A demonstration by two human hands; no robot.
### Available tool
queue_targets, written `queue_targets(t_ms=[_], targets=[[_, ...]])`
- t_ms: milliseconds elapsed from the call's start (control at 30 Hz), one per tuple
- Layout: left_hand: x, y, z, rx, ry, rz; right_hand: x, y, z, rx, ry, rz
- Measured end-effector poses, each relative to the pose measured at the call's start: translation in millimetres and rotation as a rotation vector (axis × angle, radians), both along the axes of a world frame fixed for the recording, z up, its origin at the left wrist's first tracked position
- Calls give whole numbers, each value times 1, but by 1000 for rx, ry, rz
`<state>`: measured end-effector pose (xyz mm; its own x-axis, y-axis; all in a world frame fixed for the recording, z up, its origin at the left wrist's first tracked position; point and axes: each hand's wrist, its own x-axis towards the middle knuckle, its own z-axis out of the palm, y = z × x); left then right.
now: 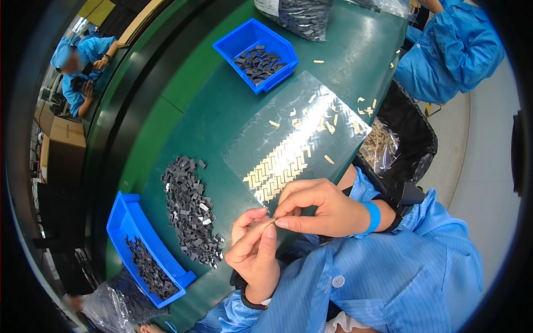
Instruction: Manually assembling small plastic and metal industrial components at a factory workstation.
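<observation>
My left hand and my right hand meet at the fingertips near the table's edge. Each is closed in a pinch around the same small thing, mostly hidden by the fingers and too small to name. Just beyond them lies a clear plastic sheet. Small cream L-shaped pieces stand on it in close slanting rows, with more scattered loosely toward its far right. Left of my hands spreads a pile of small dark grey blocks, some showing white faces.
Blue bins holding dark pieces stand at left and at the back. A bag of dark pieces lies beyond. At right is a black-lined container with cream scraps. Co-workers in blue sit at right and far left.
</observation>
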<state>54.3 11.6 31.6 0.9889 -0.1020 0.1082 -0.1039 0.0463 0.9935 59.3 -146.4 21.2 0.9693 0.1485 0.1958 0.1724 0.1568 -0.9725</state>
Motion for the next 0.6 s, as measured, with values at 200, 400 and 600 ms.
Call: queue_targets(t_ms=[200, 400, 600], targets=[[-2, -5, 2, -75, 52, -3, -2, 3, -1, 48, 66, -9], [-3, -6, -3, -80, -24, 59, -2, 1, 1, 40, 30, -37], [-3, -8, 0, -15, -28, 41, -4, 1, 3, -5, 26, -40]])
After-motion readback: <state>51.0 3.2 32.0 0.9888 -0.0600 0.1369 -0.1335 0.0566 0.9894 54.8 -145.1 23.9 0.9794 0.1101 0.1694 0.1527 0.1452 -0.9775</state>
